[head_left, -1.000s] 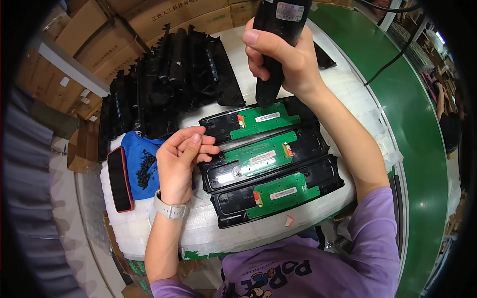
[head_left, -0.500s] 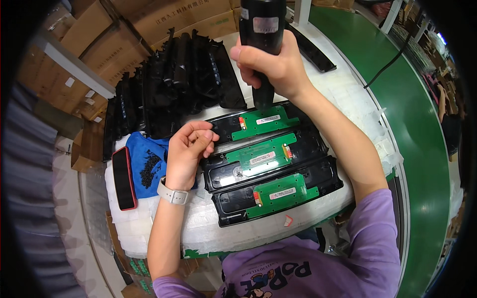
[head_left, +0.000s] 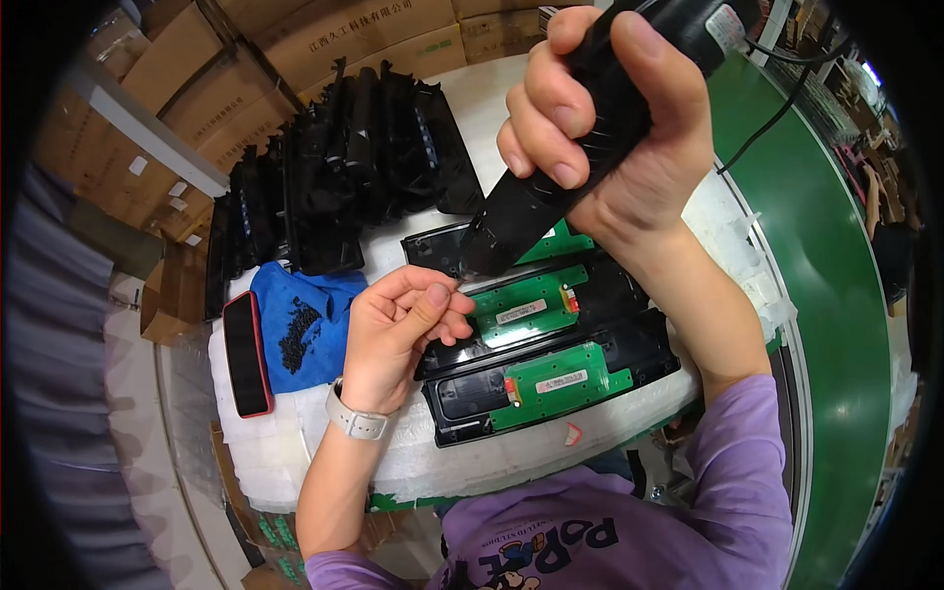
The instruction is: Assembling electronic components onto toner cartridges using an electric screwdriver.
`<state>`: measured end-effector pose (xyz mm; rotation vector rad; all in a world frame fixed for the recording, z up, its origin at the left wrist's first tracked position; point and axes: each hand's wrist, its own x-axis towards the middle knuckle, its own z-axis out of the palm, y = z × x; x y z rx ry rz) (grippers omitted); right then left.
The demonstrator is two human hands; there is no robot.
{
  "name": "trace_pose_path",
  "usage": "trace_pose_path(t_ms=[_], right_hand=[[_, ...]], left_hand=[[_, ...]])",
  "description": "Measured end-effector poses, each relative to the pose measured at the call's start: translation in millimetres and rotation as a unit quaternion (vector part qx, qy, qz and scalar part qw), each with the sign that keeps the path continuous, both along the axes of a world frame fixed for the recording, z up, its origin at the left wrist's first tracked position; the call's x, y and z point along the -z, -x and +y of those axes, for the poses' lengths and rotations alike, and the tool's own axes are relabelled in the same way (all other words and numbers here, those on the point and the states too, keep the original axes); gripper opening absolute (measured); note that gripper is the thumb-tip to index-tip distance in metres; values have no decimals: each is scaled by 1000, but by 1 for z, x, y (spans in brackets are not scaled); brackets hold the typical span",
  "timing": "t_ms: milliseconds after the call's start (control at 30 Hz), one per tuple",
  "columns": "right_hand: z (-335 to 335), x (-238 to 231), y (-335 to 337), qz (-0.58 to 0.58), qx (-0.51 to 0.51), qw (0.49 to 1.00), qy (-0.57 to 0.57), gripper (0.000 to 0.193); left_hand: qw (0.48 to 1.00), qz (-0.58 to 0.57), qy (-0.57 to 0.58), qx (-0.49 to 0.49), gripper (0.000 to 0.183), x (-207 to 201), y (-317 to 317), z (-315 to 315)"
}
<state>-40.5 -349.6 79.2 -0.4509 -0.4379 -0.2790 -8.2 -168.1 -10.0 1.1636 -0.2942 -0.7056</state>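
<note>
My right hand (head_left: pixel 639 128) is wrapped round a black corded electric screwdriver (head_left: pixel 531 216), which slants down to the left. Its tip meets the pinched thumb and forefinger of my left hand (head_left: pixel 393 329); anything between those fingers is too small to make out. Beneath my hands lie three long black plastic panels in a row: a near panel (head_left: pixel 462 405), a middle panel (head_left: pixel 624 280) and a far panel (head_left: pixel 428 246). Each carries a green circuit board (head_left: pixel 596 366) with a white label. The screwdriver and my right hand partly hide the far panel.
Left of my left hand, small black screws (head_left: pixel 297 339) are heaped on a blue cloth (head_left: pixel 339 290), beside a red-edged phone (head_left: pixel 246 354). More black plastic panels (head_left: pixel 344 157) are stacked at the back left. Cardboard boxes (head_left: pixel 344 39) stand behind the white-covered table (head_left: pixel 413 462).
The screwdriver was upright over the far board; it has lifted, come nearer and tilted, its tip now at my left fingers. My left hand has shifted slightly right and nearer.
</note>
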Motion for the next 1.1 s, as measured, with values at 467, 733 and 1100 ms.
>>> trace_pose_path(t_ms=[467,733,1100], right_hand=[[-10,7,7,54,190,945,261,28],[-10,8,8,55,191,954,223,27],[-23,24,-20,17,200,902,382,22]], left_hand=[[998,-68,3,-6,14,7,8,-4],[998,3,50,37,15,10,1,4],[996,6,49,-81,30,7,-14,6]])
